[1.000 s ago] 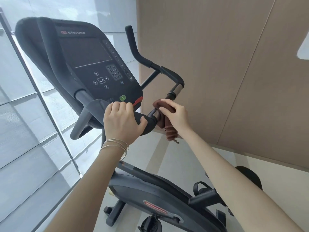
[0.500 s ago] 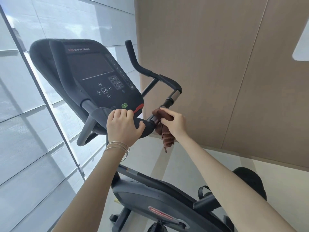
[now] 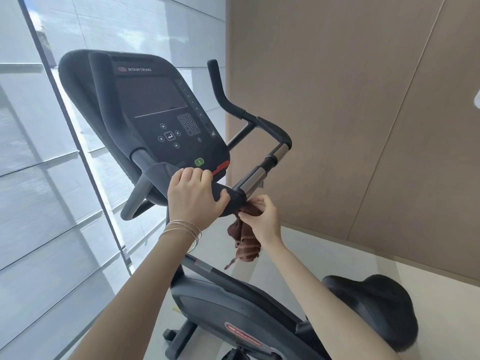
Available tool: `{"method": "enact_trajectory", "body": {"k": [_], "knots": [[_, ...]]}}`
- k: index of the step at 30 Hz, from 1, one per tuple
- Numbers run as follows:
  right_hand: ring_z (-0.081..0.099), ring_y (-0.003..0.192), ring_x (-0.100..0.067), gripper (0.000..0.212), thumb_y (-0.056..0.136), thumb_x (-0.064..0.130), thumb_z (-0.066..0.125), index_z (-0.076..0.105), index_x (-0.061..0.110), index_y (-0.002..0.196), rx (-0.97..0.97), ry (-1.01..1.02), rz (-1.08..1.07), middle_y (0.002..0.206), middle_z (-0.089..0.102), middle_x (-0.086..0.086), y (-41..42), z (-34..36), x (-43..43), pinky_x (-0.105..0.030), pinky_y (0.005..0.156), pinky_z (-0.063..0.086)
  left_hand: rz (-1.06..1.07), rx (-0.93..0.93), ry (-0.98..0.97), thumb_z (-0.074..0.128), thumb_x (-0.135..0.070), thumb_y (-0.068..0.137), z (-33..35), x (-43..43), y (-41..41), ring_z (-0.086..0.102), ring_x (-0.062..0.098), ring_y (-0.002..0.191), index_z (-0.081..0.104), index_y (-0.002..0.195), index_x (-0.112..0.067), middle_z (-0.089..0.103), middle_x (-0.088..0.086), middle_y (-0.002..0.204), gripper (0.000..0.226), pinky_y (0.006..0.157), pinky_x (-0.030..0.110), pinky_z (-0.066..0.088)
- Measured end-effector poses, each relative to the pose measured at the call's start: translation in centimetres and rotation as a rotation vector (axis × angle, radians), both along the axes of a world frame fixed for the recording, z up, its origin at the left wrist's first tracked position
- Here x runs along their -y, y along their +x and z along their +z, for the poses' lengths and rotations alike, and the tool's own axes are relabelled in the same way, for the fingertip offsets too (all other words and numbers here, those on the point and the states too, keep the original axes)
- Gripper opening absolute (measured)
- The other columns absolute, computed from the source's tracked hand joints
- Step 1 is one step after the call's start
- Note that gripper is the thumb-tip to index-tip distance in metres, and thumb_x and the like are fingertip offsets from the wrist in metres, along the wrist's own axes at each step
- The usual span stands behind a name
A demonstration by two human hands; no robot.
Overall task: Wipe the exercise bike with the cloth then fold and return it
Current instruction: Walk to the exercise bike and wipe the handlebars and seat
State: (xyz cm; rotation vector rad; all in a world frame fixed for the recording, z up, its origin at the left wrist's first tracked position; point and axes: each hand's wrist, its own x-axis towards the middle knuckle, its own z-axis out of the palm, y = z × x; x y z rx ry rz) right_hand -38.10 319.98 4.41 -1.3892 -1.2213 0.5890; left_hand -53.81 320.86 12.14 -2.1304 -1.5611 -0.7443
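Note:
A black exercise bike fills the view, with its console (image 3: pixel 166 118) at the upper left and its right handlebar (image 3: pixel 257 175) of black grips and chrome sections running up to the right. My left hand (image 3: pixel 193 197) grips the black padded bar just below the console. My right hand (image 3: pixel 262 219) pinches a brown cloth (image 3: pixel 244 242) against the underside of the bar's right end, below the chrome section. Most of the cloth hangs loose below my hand.
The bike's black saddle (image 3: pixel 376 307) sits at the lower right, and its body with a red logo (image 3: pixel 233 307) lies below my arms. A glass wall with a metal frame (image 3: pixel 78 141) stands close on the left. Tan wall panels (image 3: pixel 350 113) rise behind the bike.
My right hand has slid the cloth down off the chrome section to the underside of the bar's end. The view has tilted down, so the saddle shows. My left hand keeps its grip.

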Motion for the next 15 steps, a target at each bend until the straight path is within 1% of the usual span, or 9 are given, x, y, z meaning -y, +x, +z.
{"method": "enact_trajectory", "body": {"k": [2, 4, 6, 8, 12, 15], "knots": [[0.066, 0.084, -0.009, 0.032, 0.073, 0.017, 0.079, 0.052, 0.032, 0.082, -0.046, 0.015, -0.048, 0.091, 0.069, 0.005, 0.3, 0.0, -0.9, -0.027, 0.084, 0.053, 0.005, 0.009, 0.021, 0.035, -0.049, 0.083, 0.0, -0.1, 0.0, 0.057, 0.027, 0.088, 0.061, 0.084, -0.011, 0.065, 0.006, 0.084, 0.045, 0.09, 0.038, 0.042], [0.065, 0.08, -0.008, 0.028, 0.072, 0.016, 0.079, 0.055, 0.025, 0.084, -0.09, 0.017, -0.096, 0.089, 0.068, 0.004, 1.0, 0.3, -2.2, -0.031, 0.083, 0.056, 0.005, 0.024, 0.035, 0.037, -0.048, 0.08, -0.1, -0.2, 0.0, 0.058, 0.028, 0.087, 0.061, 0.082, -0.011, 0.065, 0.005, 0.082, 0.044, 0.089, 0.038, 0.042], [0.065, 0.081, -0.012, 0.027, 0.073, 0.014, 0.079, 0.057, 0.017, 0.087, -0.166, 0.012, -0.136, 0.092, 0.07, -0.001, 1.7, 0.8, -3.5, -0.037, 0.086, 0.056, 0.002, 0.03, 0.051, 0.038, -0.048, 0.079, -0.2, -0.4, 0.0, 0.058, 0.028, 0.087, 0.061, 0.081, -0.012, 0.065, 0.005, 0.08, 0.043, 0.088, 0.037, 0.042], [0.066, 0.083, -0.016, 0.026, 0.073, 0.013, 0.078, 0.057, 0.017, 0.088, -0.214, 0.006, -0.151, 0.094, 0.07, -0.003, 2.1, 0.9, -4.5, -0.041, 0.087, 0.055, 0.001, 0.034, 0.058, 0.038, -0.047, 0.078, -0.2, -0.4, 0.0, 0.058, 0.027, 0.087, 0.061, 0.08, -0.012, 0.065, 0.004, 0.079, 0.042, 0.088, 0.037, 0.042], [0.068, 0.085, -0.013, 0.024, 0.072, 0.018, 0.079, 0.059, 0.023, 0.083, -0.211, 0.014, -0.098, 0.09, 0.071, 0.005, 2.2, -0.5, -3.9, -0.037, 0.085, 0.056, 0.004, 0.033, 0.066, 0.04, -0.047, 0.078, -0.3, -0.5, 0.0, 0.059, 0.027, 0.087, 0.061, 0.079, -0.013, 0.065, 0.003, 0.079, 0.04, 0.088, 0.037, 0.042], [0.069, 0.087, -0.014, 0.021, 0.069, 0.021, 0.08, 0.064, 0.027, 0.082, -0.22, 0.064, -0.02, 0.088, 0.074, 0.006, 3.0, -1.5, -2.9, -0.031, 0.079, 0.056, -0.004, 0.041, 0.071, 0.042, -0.046, 0.079, -0.4, -0.5, 0.0, 0.059, 0.027, 0.087, 0.061, 0.08, -0.013, 0.066, 0.003, 0.08, 0.039, 0.088, 0.037, 0.043]]}}
